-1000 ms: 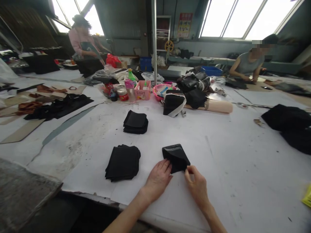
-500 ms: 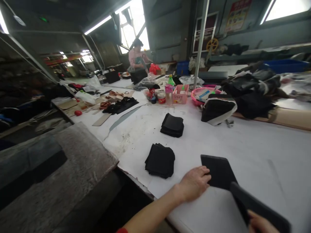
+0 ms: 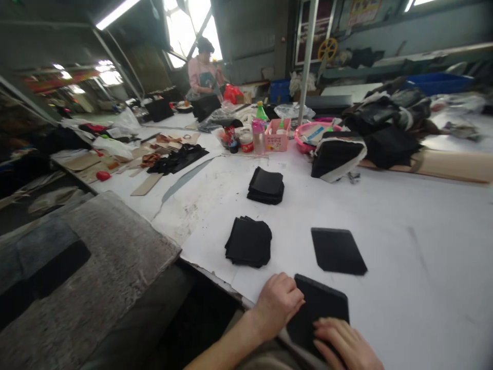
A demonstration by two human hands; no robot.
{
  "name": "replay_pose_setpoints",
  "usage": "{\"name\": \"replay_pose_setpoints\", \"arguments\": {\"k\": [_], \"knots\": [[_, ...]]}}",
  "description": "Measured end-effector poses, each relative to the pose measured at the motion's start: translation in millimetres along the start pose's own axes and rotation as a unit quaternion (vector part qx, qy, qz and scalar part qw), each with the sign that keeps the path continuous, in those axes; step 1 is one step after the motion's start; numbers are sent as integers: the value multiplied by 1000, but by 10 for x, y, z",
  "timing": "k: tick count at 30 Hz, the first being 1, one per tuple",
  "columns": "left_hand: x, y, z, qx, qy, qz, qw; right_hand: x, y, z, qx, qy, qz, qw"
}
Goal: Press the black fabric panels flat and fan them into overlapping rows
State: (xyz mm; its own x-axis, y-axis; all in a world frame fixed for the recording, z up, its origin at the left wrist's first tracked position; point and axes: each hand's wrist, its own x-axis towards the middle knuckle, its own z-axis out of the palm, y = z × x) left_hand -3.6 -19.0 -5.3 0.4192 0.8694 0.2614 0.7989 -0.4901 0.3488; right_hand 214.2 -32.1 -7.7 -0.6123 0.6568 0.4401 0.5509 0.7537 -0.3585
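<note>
Near the table's front edge, a flat black piece (image 3: 319, 303) with cut corners, its material unclear, lies beneath both hands. My left hand (image 3: 279, 303) grips its left edge with closed fingers, the thumb hidden. On its lower right part is my right hand (image 3: 346, 339), fingers bent and pressed together against it. A similar black piece (image 3: 339, 251) lies alone and flat on the white-covered table just beyond. To the left are two stacks of black pieces, a nearer stack (image 3: 248, 241) and a farther stack (image 3: 265, 185).
A pink basket (image 3: 302, 141), pink box (image 3: 277, 136) and bottle (image 3: 259, 136) stand farther back. Dark material (image 3: 393, 128) is heaped at right. A rough grey slab (image 3: 115, 246) borders the table at left. A person (image 3: 204, 74) works across the room.
My left hand has left the piece on the table and come back toward me. My right hand has moved left with the other black piece, and both hands are on it now.
</note>
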Motion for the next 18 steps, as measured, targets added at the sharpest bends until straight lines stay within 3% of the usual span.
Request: {"name": "replay_pose_setpoints", "arguments": {"k": [2, 6, 11, 18], "knots": [[-19, 18, 2, 7, 3, 2, 1000, 80, 2, -95, -10, 17, 90, 996], [-29, 37, -2, 7, 9, 15, 1000, 230, 74, -114, -74, 12, 172, 982], [-37, 32, -60, 0, -12, 20, 1000, 329, 110, -33, -141, -22, 212, 967], [61, -8, -131, -26, -50, 17, 998, 432, 122, -60, -158, -38, 241, 957]]}}
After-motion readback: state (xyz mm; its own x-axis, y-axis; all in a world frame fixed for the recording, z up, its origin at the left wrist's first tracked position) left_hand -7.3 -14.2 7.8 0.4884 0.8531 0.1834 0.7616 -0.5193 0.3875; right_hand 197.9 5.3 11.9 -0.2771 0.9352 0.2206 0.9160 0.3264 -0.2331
